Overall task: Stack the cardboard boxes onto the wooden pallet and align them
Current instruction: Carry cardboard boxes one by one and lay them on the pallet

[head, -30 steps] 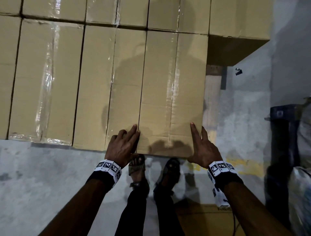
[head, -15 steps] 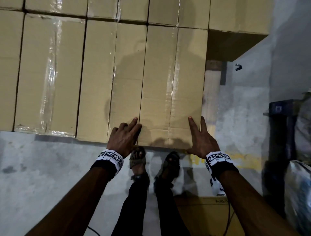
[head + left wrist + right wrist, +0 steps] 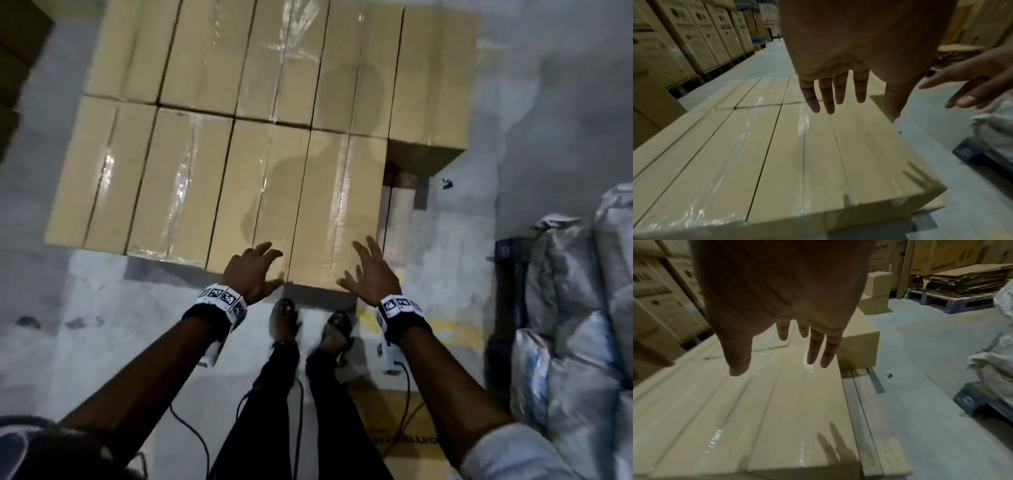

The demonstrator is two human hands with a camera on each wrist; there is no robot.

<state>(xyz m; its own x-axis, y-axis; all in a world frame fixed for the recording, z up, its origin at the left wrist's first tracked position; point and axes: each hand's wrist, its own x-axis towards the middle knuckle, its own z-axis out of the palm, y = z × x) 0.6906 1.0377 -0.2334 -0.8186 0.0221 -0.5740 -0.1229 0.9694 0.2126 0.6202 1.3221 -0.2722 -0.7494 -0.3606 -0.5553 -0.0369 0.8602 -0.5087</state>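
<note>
A long cardboard box (image 3: 337,212) lies flat at the right end of the near row on the wooden pallet (image 3: 399,202), pressed side to side against its neighbour, likely so the row reads as one flush block. To the box's right a strip of bare pallet shows. Above the box's near end the left hand (image 3: 251,272) and right hand (image 3: 371,274) hover with fingers spread and slack, holding nothing; contact looks absent, though blur makes that uncertain. Right of the pallet stand pale sacks (image 3: 579,308).

Overhead and wrist views, shared boxes (image 3: 260,164)
</note>
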